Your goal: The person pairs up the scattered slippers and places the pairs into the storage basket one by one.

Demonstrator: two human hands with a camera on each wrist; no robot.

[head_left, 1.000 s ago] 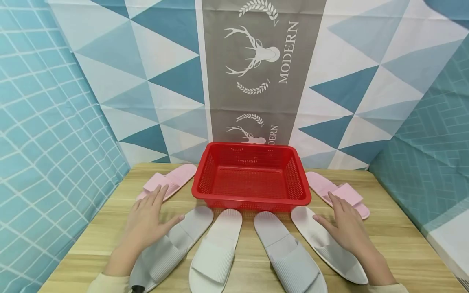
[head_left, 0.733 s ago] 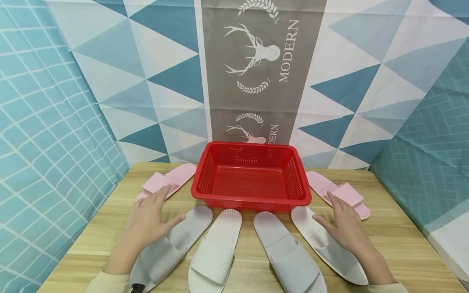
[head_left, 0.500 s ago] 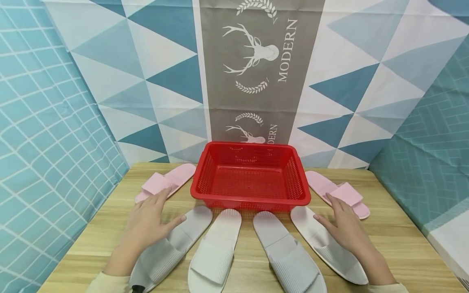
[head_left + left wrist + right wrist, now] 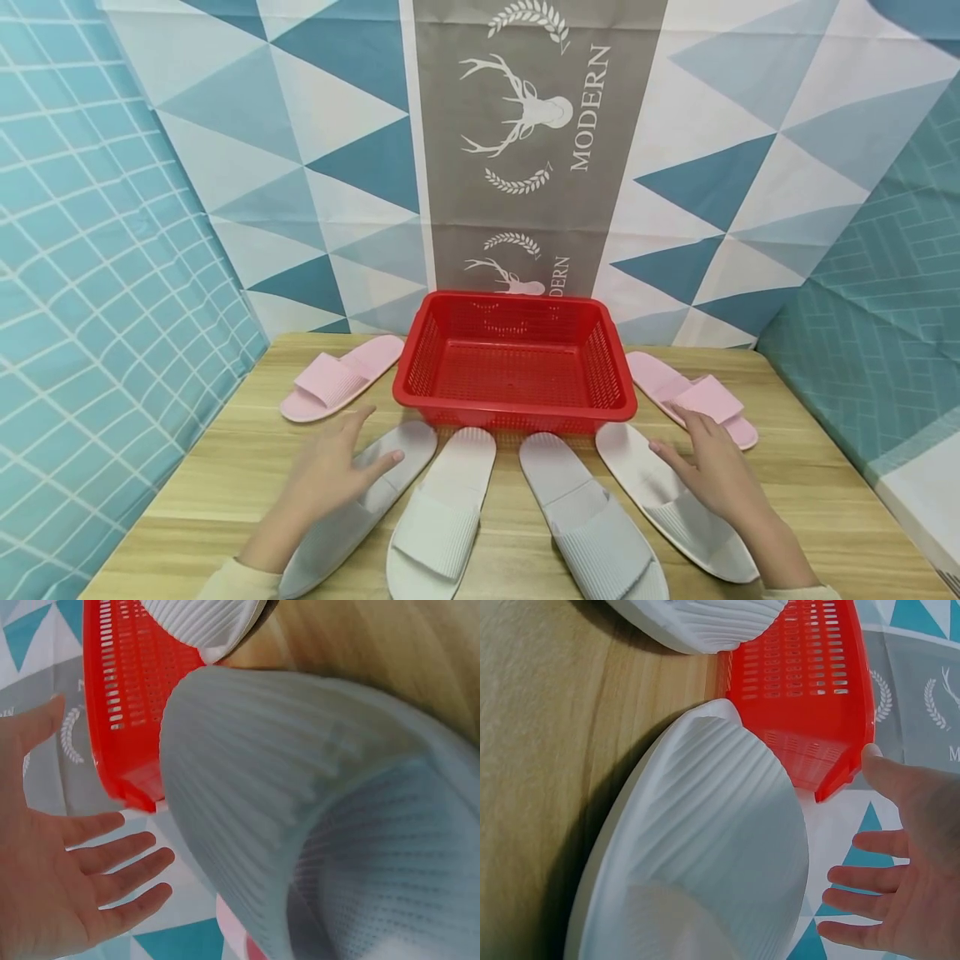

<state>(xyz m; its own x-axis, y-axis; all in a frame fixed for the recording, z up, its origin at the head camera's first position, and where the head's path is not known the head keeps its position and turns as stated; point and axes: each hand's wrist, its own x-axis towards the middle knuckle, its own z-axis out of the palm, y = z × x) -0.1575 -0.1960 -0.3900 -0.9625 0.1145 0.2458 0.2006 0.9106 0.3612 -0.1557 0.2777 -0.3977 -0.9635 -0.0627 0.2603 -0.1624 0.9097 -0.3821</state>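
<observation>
In the head view my left hand (image 4: 330,475), slightly blurred, is spread above a grey slipper (image 4: 405,454) and hides part of it. Its fingers are loosely extended with nothing between them, as the left wrist view confirms for that hand (image 4: 45,892) beside the slipper (image 4: 240,742). My right hand (image 4: 716,471) hovers over a white slipper (image 4: 637,467), fingers straight and apart. Nothing is in the right hand (image 4: 922,855) in the right wrist view either. Between the hands lie another white slipper (image 4: 438,533) and another grey slipper (image 4: 607,550).
A red basket (image 4: 510,375) with perforated sides, nothing inside, stands at the back of the wooden table (image 4: 517,533). One pink slipper (image 4: 330,382) lies left of it, another pink slipper (image 4: 712,400) right. Patterned cloth (image 4: 360,192) hangs behind.
My left hand has shifted right and slightly toward me, uncovering the left pink slipper. My right hand has moved slightly right and down. The slippers and basket stay in place.
</observation>
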